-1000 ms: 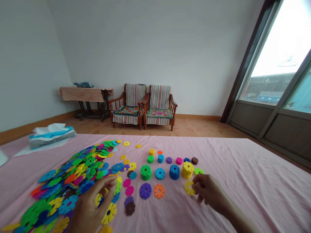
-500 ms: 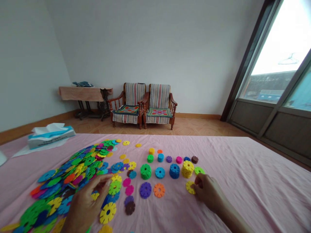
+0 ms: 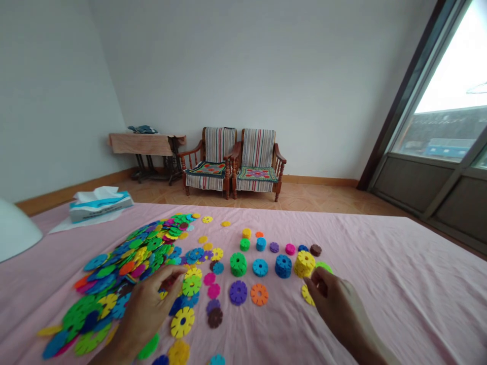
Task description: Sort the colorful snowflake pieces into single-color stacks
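Yellow disc lies well in from the desk's far edge, off the yellow stack, newly part-hidden as right hand edges over it, can't tell if pinched; left hand's grip is parted, visibly empty, by disc pile.

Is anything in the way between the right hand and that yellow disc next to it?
No, nothing visible stands between them. The right hand partly covers the yellow disc. The yellow stack stands beyond the disc, not between. Whether the fingers touch the disc isn't clear.
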Tool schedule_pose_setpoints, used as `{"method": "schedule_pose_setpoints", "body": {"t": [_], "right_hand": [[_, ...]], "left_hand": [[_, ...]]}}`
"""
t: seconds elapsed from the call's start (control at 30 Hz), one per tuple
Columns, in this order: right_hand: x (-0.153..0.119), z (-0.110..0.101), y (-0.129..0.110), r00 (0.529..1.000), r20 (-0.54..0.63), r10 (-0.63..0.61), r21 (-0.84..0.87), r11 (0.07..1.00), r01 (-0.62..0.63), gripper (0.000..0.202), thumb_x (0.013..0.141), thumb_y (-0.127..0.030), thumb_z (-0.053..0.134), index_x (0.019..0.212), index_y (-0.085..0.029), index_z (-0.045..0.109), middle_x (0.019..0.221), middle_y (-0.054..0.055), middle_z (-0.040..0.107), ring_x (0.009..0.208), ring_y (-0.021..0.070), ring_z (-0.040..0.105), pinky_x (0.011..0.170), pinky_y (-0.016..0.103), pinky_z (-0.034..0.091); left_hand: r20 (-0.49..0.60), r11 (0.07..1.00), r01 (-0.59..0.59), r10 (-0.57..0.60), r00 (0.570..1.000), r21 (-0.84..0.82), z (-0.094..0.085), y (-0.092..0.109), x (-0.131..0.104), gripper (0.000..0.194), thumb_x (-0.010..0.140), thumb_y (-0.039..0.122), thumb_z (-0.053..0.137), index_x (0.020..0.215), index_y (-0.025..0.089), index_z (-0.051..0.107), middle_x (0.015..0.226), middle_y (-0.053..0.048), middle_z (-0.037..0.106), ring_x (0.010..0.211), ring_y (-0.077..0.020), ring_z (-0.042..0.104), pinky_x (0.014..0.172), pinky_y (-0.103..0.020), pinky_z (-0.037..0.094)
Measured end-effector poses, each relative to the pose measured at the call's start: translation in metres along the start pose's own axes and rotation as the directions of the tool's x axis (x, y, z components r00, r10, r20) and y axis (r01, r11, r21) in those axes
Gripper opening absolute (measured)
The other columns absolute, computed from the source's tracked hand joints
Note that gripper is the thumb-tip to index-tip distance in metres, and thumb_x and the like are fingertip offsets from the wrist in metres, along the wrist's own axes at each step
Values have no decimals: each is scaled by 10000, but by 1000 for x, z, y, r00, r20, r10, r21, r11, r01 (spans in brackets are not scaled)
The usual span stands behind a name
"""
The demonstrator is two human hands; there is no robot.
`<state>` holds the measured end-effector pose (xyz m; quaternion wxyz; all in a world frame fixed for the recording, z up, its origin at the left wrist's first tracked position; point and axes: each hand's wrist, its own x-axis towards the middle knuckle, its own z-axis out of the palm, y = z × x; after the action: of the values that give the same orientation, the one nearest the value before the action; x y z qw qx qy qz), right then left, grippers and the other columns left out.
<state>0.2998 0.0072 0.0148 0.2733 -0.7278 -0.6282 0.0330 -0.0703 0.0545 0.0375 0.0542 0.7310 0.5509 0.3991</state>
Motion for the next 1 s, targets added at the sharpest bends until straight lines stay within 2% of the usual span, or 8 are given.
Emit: {"method": "schedule_pose_setpoints", "body": {"t": [0.13,0.27,0.4,0.5,0.6,0.7,0.87,1.0], "right_hand": [[-19,7,-32,979,12,-203,110,974,200,298,895,-373,464,637,-230,418,497,-33,492,445,120,459,464,233,253],[-31,21,-42,944,83,-321,146,940,307,283,902,-309,461,636,-225,410,506,-33,521,450,109,483,467,220,266],[-33,28,-39,935,134,-329,150,939,309,273,900,-283,452,639,-224,401,530,-27,553,467,110,505,465,213,268],[-32,29,-38,933,171,-318,146,944,295,276,907,-289,436,642,-225,393,544,-24,558,478,111,508,472,213,271],[-33,28,-38,937,179,-301,159,948,275,275,911,-298,425,647,-225,397,550,-25,556,482,112,502,476,213,278],[-33,28,-39,940,174,-295,168,949,266,269,906,-287,423,646,-224,403,545,-25,553,480,111,496,476,215,278],[-31,30,-37,935,168,-313,160,944,288,266,905,-284,432,648,-221,411,545,-25,556,482,111,503,476,215,274],[-32,29,-38,931,169,-323,170,940,296,263,906,-288,443,653,-219,432,541,-24,562,478,110,512,467,208,278]], "left_hand": [[55,999,12,-14,998,42,-4,1,3,212,812,362,543,820,223,702,786,-20,738,673,-183,693,628,-247,552],[153,998,-6,-5,988,70,-3,-5,1,200,788,326,559,859,225,716,867,-39,719,767,-207,690,719,-296,554],[241,995,-25,2,971,93,2,-7,-3,240,755,310,626,966,230,706,965,-49,681,936,-236,651,848,-338,512],[284,994,-19,-13,959,108,-2,0,-5,166,754,288,622,898,229,681,923,-36,657,898,-230,633,821,-329,491],[406,991,-14,-41,913,131,-10,9,-7,53,712,235,616,763,228,608,831,-5,626,823,-211,610,732,-281,458],[509,986,-9,-79,857,169,-15,15,-11,149,621,166,599,750,232,563,808,11,611,800,-205,592,690,-255,413],[506,979,-4,-102,856,204,-14,18,-18,138,587,174,572,698,233,516,798,13,611,782,-210,576,680,-256,383],[512,982,68,-149,846,174,-15,24,-18,101,620,164,552,669,229,491,668,49,564,643,-171,532,570,-234,332]]}}
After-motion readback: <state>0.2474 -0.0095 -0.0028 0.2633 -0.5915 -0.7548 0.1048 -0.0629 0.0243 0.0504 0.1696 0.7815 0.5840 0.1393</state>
